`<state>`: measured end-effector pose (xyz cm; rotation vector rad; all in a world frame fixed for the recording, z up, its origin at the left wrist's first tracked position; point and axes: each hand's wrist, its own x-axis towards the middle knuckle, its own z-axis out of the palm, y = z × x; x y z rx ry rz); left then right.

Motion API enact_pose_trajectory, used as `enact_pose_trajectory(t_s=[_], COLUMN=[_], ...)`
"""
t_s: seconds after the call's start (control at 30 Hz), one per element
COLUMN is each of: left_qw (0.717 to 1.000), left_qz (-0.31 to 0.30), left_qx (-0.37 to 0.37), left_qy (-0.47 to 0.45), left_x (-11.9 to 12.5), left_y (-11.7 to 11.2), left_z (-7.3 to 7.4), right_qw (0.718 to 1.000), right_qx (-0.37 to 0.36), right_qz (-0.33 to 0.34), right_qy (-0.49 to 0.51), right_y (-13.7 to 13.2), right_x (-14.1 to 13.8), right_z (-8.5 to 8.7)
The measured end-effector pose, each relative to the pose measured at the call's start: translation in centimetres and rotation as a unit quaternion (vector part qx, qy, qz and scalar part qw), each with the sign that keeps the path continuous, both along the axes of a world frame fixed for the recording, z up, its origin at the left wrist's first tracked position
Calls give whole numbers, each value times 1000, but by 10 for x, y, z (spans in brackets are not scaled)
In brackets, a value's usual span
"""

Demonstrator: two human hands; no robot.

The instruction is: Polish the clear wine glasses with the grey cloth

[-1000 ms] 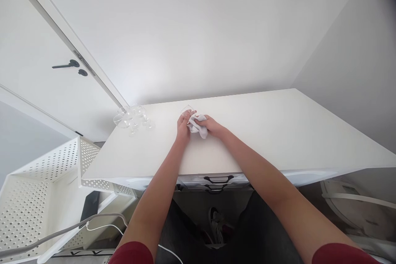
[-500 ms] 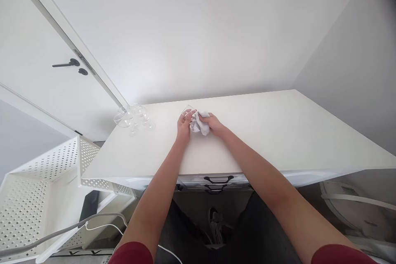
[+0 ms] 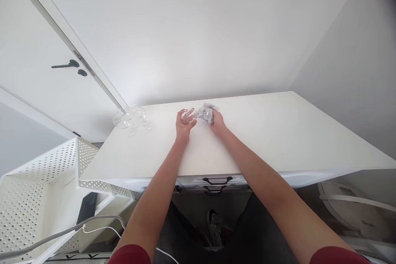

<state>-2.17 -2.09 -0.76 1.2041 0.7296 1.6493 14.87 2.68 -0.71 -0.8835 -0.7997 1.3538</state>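
My left hand (image 3: 183,127) is wrapped round the bowl of a clear stemmed glass (image 3: 189,115), which lies tilted on its side above the white cabinet top (image 3: 262,132). The glass's stem points right, toward my right hand (image 3: 218,122). That hand is closed on a thin white cloth (image 3: 210,108), which is bunched about the foot end of the glass. Part of the foot shows through or between the folds. Several more clear stemmed glasses (image 3: 133,117) stand close together at the cabinet top's left back corner.
A door with a black handle (image 3: 65,64) is at the left. White perforated shelving (image 3: 58,163) holds a dark flat object (image 3: 87,209), with a grey cable (image 3: 62,236) running past it. Black drawer handles (image 3: 217,181) stick out at the cabinet's front. A wall rises behind.
The cloth has shifted from beside the bowl to the foot end of the glass. The glass has tipped onto its side, and my left hand's fingers have opened wider around the bowl.
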Motion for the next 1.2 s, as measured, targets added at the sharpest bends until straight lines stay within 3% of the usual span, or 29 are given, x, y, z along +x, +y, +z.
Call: enact_pose_trajectory(t_s=[0.1, 0.3, 0.47, 0.6, 0.73, 0.8, 0.87, 0.97, 1.03, 1.1, 1.2], left_qw=[1000, 997, 995, 994, 989, 987, 987, 990, 991, 992, 992], left_qz=[22, 54, 68, 65, 59, 53, 50, 40, 31, 25, 19], left_qx=[11, 19, 24, 33, 48, 53, 56, 59, 58, 56, 57], left_qy=[19, 60, 63, 84, 124, 140, 142, 125, 114, 109, 112], left_x=[2, 2, 4, 6, 8, 9, 10, 9, 9, 8, 10], left_y=[-1, -3, -5, -8, -10, -10, -10, -10, -10, -10, -11], left_z=[1, 2, 3, 6, 7, 7, 7, 7, 8, 8, 7], right_qw=[988, 989, 992, 966, 940, 942, 963, 995, 998, 997, 996], right_qx=[42, 80, 89, 103, 153, 153, 125, 71, 50, 44, 46], right_qz=[122, 120, 29, -59, -112, -140, -135, -32, 42, 62, 6], right_qy=[86, 39, -86, -229, -283, -265, -198, -56, -10, -21, -76], right_y=[-3, -2, 0, 1, 1, 1, 0, -1, -2, -1, 3], right_x=[-3, 6, 1, -3, 1, 4, 4, 1, -2, -3, 0], right_z=[8, 9, 3, -4, -5, -4, -1, 3, 3, 1, -5])
